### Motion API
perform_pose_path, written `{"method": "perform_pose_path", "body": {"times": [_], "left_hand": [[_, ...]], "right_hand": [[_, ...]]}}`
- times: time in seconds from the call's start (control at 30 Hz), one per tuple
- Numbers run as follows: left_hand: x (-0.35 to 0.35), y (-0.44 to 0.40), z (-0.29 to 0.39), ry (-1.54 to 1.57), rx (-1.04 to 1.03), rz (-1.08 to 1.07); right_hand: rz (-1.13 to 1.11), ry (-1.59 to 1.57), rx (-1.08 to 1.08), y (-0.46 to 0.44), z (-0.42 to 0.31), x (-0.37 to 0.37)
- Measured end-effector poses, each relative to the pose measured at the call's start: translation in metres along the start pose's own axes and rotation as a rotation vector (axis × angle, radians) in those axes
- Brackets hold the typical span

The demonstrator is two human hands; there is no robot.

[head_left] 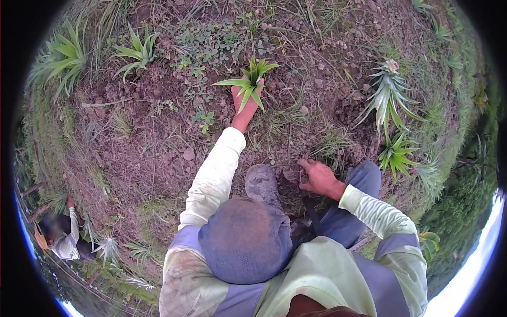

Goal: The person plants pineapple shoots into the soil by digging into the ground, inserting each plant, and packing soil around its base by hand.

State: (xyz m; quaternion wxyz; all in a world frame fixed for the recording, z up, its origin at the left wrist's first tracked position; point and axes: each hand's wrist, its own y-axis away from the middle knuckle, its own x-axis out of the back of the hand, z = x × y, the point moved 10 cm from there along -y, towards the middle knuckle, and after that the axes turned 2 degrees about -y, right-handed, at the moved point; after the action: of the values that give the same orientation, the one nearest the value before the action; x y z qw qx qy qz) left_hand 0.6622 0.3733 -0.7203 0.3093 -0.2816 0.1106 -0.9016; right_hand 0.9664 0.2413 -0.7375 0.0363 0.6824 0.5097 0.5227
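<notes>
My left hand (245, 100) reaches forward, its fingers wrapped round the base of a small pineapple plant (254, 79) with bright green pointed leaves. The leaves cover part of the fingers. Close to the soil beside my boot (262, 182), my right hand (319, 178) has its thumb and fingers apart and holds nothing that I can see. A dark strip (312, 214) lies below that hand, too shadowed to name.
To the right lie a pale-based pineapple plant (388, 98) and a smaller green one (396, 154). More plants (138, 53) grow at the upper left. Weeds and grass dot the reddish soil (142, 158). Another person (66, 235) is low at the far left.
</notes>
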Motion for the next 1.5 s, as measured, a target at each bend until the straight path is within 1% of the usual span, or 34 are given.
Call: {"method": "perform_pose_path", "body": {"times": [0.03,0.07,0.13,0.17,0.23,0.3,0.33,0.4,0.47,0.53,0.6,0.67,0.73,0.77,0.83,0.87,0.93,0.97,1.03,1.07,1.1,1.17,1.2,1.23,1.3,1.33,1.4,1.43,1.5], "left_hand": [[0.000,-0.001,0.000,-0.001,-0.001,0.002],[0.001,0.000,0.000,-0.004,-0.015,0.006],[0.001,0.001,0.005,-0.005,-0.027,0.008],[0.002,0.000,0.008,0.024,-0.022,0.011],[0.004,-0.001,0.005,0.044,-0.014,0.020],[-0.002,0.000,-0.002,0.036,-0.007,-0.003],[-0.001,0.000,0.001,0.024,-0.001,-0.007],[0.003,-0.002,0.009,0.064,-0.001,-0.002],[0.005,-0.002,0.010,0.097,0.001,0.006],[0.004,-0.001,0.010,0.065,0.001,0.008],[0.004,0.000,0.010,0.072,0.016,0.009],[0.002,0.000,0.008,0.071,0.061,0.002],[0.001,-0.001,0.009,0.112,0.055,-0.010],[-0.001,-0.002,0.009,0.155,0.051,-0.026],[-0.008,0.003,-0.008,0.113,0.054,-0.030],[-0.011,0.005,-0.007,-0.003,-0.006,-0.041],[-0.016,0.005,-0.006,-0.119,-0.068,-0.051],[-0.016,0.008,-0.008,-0.097,-0.073,-0.029],[-0.010,0.015,-0.005,-0.050,-0.075,0.005],[-0.015,0.014,-0.013,0.211,0.033,-0.061],[-0.018,0.012,-0.013,0.214,0.028,-0.062],[-0.028,0.011,-0.029,0.161,0.177,-0.120],[-0.016,0.008,-0.012,0.085,0.063,-0.041],[-0.012,0.007,-0.006,0.086,0.062,-0.036],[-0.014,0.007,-0.009,0.207,0.179,-0.082],[-0.011,0.007,-0.005,0.209,0.178,-0.086],[-0.004,0.005,0.005,0.180,0.124,-0.064],[-0.007,0.004,0.002,0.182,0.120,-0.063],[-0.009,0.004,-0.002,0.104,0.082,-0.054]], "right_hand": [[0.060,-0.087,-0.006,-0.004,0.000,0.010],[0.060,-0.087,-0.005,-0.008,0.001,0.015],[0.227,-0.127,0.027,-0.018,0.001,0.046],[0.227,-0.126,0.027,-0.023,0.003,0.058],[0.329,-0.342,-0.158,-0.026,0.014,0.109],[0.467,-0.447,-0.248,-0.022,0.016,0.159],[0.466,-0.447,-0.249,-0.029,0.020,0.168],[0.700,-0.505,-0.021,-0.032,0.014,0.214],[0.803,-0.460,0.152,-0.037,-0.021,0.261],[0.756,-0.563,0.312,-0.056,-0.063,0.295],[0.775,-0.474,0.483,-0.075,-0.115,0.323],[0.716,-0.337,0.577,-0.092,-0.173,0.338],[0.635,-0.097,0.603,-0.114,-0.221,0.335],[0.633,-0.094,0.608,-0.133,-0.230,0.330],[0.432,0.246,0.672,-0.185,-0.244,0.278],[0.431,0.248,0.677,-0.195,-0.240,0.265],[0.036,0.484,0.480,-0.229,-0.214,0.210],[0.033,0.485,0.484,-0.234,-0.212,0.206],[0.243,0.233,0.530,-0.227,-0.216,0.229],[0.260,0.207,0.525,-0.227,-0.212,0.238],[0.265,0.210,0.522,-0.223,-0.211,0.246],[0.412,0.172,0.567,-0.204,-0.210,0.275],[0.472,0.079,0.550,-0.184,-0.206,0.289],[0.472,0.084,0.552,-0.173,-0.195,0.288],[0.578,-0.296,0.480,-0.153,-0.145,0.301],[0.580,-0.296,0.477,-0.151,-0.123,0.292],[0.484,-0.575,0.356,-0.162,-0.059,0.257],[0.488,-0.572,0.358,-0.160,-0.046,0.248],[0.388,-0.547,0.403,-0.154,-0.043,0.223]]}}
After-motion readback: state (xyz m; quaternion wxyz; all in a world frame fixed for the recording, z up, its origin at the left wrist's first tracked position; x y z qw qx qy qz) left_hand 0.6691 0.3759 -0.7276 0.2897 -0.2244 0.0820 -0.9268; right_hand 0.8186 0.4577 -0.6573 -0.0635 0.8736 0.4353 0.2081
